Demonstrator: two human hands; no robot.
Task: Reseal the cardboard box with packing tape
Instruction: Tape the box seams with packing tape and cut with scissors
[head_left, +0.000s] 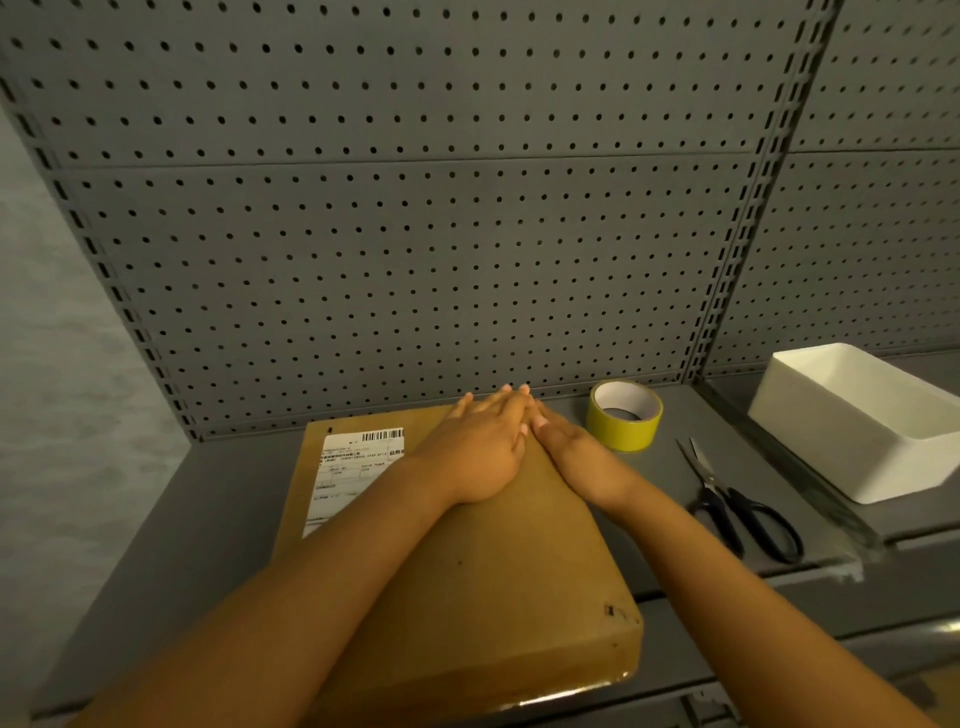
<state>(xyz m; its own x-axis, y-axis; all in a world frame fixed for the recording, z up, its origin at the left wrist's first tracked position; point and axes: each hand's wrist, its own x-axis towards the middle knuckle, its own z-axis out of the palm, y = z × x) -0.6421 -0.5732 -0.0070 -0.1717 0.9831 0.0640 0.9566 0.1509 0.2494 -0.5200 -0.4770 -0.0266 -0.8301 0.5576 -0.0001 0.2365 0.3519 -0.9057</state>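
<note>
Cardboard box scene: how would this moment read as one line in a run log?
stage: pressing flaps | left hand: flat on cardboard box | right hand: flat on box | tape roll: untouched on shelf | scissors: untouched

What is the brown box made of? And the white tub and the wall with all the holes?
The brown box looks like matte cardboard, with a paper shipping label stuck on top. The white rectangular tub is probably plastic: smooth, thick, rounded rim. The grey wall with holes seems to be painted metal pegboard, judging by its slotted uprights.

Dim warm light, wide-angle bending at edges, soft blur, perhaps glare low down
</note>
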